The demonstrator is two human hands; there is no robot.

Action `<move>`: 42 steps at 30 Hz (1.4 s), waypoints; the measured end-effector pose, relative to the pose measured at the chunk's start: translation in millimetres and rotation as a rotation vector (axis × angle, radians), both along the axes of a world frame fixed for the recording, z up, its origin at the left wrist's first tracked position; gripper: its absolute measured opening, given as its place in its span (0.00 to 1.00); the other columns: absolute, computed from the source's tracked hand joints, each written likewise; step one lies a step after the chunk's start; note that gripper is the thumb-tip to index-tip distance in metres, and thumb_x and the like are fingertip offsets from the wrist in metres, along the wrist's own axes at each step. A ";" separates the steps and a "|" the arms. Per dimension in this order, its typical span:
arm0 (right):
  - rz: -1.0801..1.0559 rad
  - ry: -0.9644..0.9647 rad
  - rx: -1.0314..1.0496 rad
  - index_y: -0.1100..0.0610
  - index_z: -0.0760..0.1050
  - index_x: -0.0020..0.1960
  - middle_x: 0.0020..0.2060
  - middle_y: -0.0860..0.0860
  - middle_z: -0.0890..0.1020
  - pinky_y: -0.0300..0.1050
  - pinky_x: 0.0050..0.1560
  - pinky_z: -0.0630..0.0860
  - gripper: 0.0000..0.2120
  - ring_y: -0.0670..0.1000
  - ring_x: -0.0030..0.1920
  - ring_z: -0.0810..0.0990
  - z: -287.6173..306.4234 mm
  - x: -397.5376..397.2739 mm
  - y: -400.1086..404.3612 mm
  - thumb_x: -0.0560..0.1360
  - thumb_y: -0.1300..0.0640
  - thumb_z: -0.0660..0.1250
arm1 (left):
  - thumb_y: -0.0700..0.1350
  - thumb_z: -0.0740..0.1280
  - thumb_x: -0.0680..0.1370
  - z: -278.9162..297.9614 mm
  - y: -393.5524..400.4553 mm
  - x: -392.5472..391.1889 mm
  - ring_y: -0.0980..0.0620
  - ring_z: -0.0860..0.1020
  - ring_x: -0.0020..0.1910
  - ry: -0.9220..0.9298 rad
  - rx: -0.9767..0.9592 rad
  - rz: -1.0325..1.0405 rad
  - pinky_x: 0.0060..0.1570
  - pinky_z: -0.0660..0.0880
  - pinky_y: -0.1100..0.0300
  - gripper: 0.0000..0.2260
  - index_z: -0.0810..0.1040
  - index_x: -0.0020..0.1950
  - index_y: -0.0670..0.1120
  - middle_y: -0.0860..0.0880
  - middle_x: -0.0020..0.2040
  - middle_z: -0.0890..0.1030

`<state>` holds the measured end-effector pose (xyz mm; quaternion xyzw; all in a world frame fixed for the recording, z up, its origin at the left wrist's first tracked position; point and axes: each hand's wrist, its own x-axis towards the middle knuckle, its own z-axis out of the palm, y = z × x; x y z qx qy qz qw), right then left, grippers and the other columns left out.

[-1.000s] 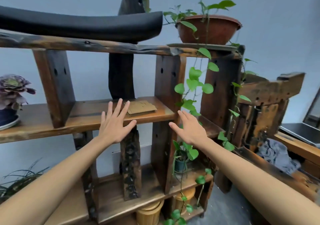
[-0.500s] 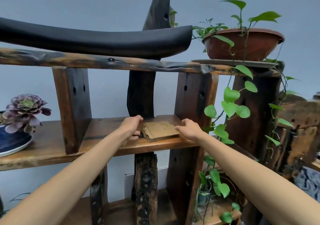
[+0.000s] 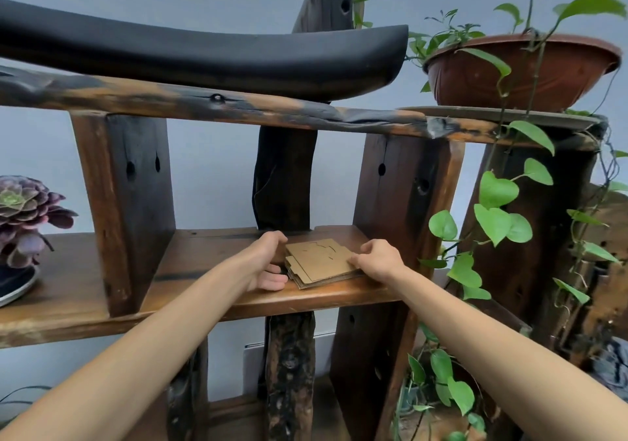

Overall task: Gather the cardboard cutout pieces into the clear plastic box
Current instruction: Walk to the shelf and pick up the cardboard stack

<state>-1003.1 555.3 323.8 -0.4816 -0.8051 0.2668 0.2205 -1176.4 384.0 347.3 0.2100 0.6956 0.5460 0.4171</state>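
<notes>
Stack of cardboard cutout pieces (image 3: 321, 264) lies flat on the middle wooden shelf (image 3: 204, 270), in the bay between two dark uprights. Plain brown card, several thin sheets, edges not squared up: stepped tabs show along the near left side, and the top sheet has faint cut lines and a notch at its far edge.

Left hand (image 3: 266, 260) curled against the stack's left side, fingers bent around the far corner, thumb low by the near edge. Right hand (image 3: 375, 258) on the right side, fingers bent down onto the top sheet's edge. Both hands closed loosely on the stack, which sits on the board between them; cannot tell whether any of it is lifted.

Shelf unit is rough, dark-stained timber, worn orange-brown at the edges, with bored holes in the uprights. A long black curved pad (image 3: 204, 56) rests on the top rail. Brown plastic pot (image 3: 520, 73) at upper right, with green heart-leaved vines (image 3: 496, 209) trailing down the right post. Purple succulent (image 3: 23, 213) in a dark dish at far left of the same shelf. Pale grey wall (image 3: 210, 182) behind.
</notes>
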 end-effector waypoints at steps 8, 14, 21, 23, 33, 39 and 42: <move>-0.092 0.070 -0.269 0.52 0.69 0.45 0.44 0.50 0.77 0.41 0.35 0.72 0.14 0.49 0.43 0.78 5.7 -13.0 3.1 0.77 0.44 0.69 | 0.53 0.64 0.80 8.2 4.1 0.1 0.35 0.81 0.56 -0.087 -0.012 0.006 0.32 0.81 0.50 0.24 0.68 0.71 0.41 0.32 0.69 0.73; -0.155 0.184 -0.441 0.56 0.70 0.59 0.45 0.52 0.76 0.40 0.34 0.80 0.17 0.48 0.36 0.74 9.7 -13.8 4.5 0.77 0.50 0.72 | 0.49 0.64 0.81 6.9 5.0 -2.5 0.36 0.79 0.61 -0.079 0.016 0.013 0.35 0.83 0.48 0.18 0.68 0.66 0.42 0.34 0.66 0.74; -0.185 0.257 -0.577 0.59 0.76 0.60 0.33 0.53 0.75 0.40 0.37 0.81 0.14 0.47 0.31 0.72 13.3 -2.2 2.9 0.77 0.58 0.74 | 0.43 0.68 0.79 -1.5 4.3 -7.0 0.41 0.83 0.48 -0.069 -0.001 0.051 0.32 0.83 0.52 0.17 0.71 0.66 0.40 0.34 0.57 0.80; -0.195 0.259 -0.598 0.59 0.77 0.60 0.35 0.52 0.75 0.42 0.37 0.82 0.14 0.47 0.34 0.74 13.5 1.6 0.6 0.77 0.56 0.73 | 0.38 0.69 0.78 -3.2 5.5 -5.1 0.42 0.82 0.50 -0.043 0.006 0.074 0.33 0.83 0.52 0.18 0.73 0.67 0.40 0.35 0.59 0.81; -0.173 0.461 -0.855 0.58 0.74 0.46 0.18 0.47 0.67 0.42 0.39 0.78 0.07 0.44 0.20 0.67 6.0 31.1 -6.8 0.80 0.57 0.69 | 0.25 0.65 0.75 -6.1 3.3 12.6 0.39 0.84 0.45 -0.183 0.162 0.147 0.32 0.85 0.49 0.22 0.72 0.68 0.36 0.35 0.52 0.83; -0.159 0.638 -0.892 0.57 0.75 0.48 0.32 0.47 0.73 0.39 0.32 0.79 0.04 0.42 0.26 0.71 -7.0 60.1 -16.4 0.79 0.58 0.69 | 0.25 0.67 0.76 -5.7 -3.2 34.0 0.39 0.86 0.46 -0.270 0.222 0.085 0.29 0.84 0.50 0.19 0.73 0.66 0.34 0.33 0.51 0.84; -0.165 0.732 -0.914 0.57 0.76 0.52 0.38 0.49 0.77 0.40 0.38 0.78 0.04 0.43 0.34 0.75 -9.2 75.8 -24.6 0.79 0.59 0.70 | 0.26 0.67 0.77 -7.4 -3.6 46.4 0.39 0.85 0.49 -0.266 0.246 0.069 0.34 0.85 0.49 0.16 0.75 0.65 0.32 0.33 0.57 0.83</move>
